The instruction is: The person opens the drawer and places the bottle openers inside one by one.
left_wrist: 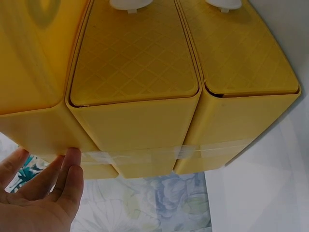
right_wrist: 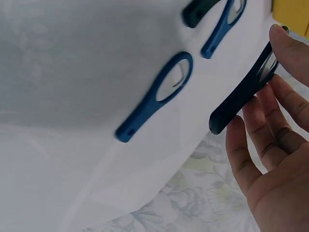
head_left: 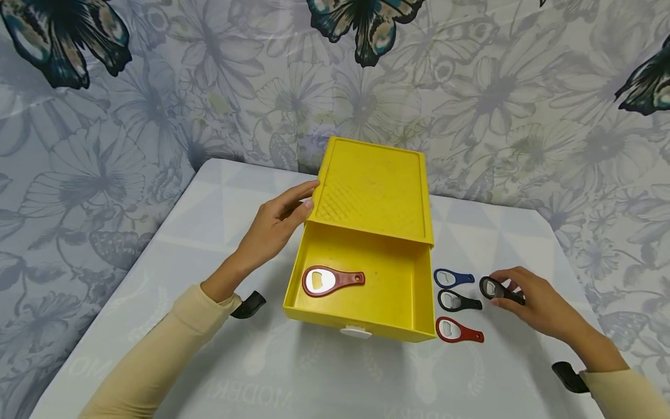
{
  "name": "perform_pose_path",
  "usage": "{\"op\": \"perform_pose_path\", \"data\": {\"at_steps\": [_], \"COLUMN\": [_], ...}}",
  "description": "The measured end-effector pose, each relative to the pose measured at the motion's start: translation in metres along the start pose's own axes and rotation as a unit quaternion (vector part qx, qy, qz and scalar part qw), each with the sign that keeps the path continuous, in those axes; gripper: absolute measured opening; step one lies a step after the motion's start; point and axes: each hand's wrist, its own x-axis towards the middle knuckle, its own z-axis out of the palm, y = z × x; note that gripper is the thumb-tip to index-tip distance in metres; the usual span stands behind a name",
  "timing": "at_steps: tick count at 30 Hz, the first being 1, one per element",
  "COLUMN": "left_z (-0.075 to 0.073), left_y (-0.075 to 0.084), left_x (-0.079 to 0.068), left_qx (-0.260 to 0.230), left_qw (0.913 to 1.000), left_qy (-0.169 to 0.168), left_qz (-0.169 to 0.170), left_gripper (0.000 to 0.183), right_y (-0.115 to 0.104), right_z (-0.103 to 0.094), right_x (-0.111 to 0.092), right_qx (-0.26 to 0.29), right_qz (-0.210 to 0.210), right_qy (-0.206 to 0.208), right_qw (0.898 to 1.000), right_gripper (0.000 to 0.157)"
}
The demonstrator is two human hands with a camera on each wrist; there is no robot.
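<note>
A yellow drawer box (head_left: 378, 189) stands on the table with its top drawer (head_left: 387, 279) pulled out toward me. In the drawer lies a dark red bottle opener (head_left: 342, 279). My left hand (head_left: 274, 224) touches the box's left side near the top, fingers extended; in the left wrist view the fingertips (left_wrist: 72, 157) rest against its wall. To the right of the drawer, my right hand (head_left: 539, 299) pinches a black bottle opener (head_left: 492, 288) between thumb and fingers. The right wrist view shows this held opener (right_wrist: 239, 96) tilted above the table.
Blue (head_left: 452, 278), black (head_left: 459, 301) and red (head_left: 459, 330) bottle openers lie in a column on the table, right beside the drawer. A white knob (head_left: 356, 332) sticks out from the drawer front. Behind the table hangs a floral cloth (head_left: 251, 87) with butterflies.
</note>
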Motion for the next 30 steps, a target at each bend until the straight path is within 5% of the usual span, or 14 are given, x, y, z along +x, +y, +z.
{"op": "perform_pose_path", "data": {"at_steps": [12,30], "left_z": [0.0,0.0], "left_y": [0.002,0.004], "left_x": [0.0,0.0], "left_qx": [-0.005,0.0], "left_qw": [1.0,1.0], "left_qy": [-0.004,-0.003], "left_qz": [-0.003,-0.006], "left_gripper": [0.046,0.046], "right_y": [-0.019,-0.079], "right_z": [-0.017,-0.052], "right_x": [0.016,0.044], "right_qx": [0.011,0.003], "right_qz": [0.01,-0.028], "right_qy": [0.005,0.021], "right_qw": [1.0,0.999], "right_gripper": [0.046,0.047]}}
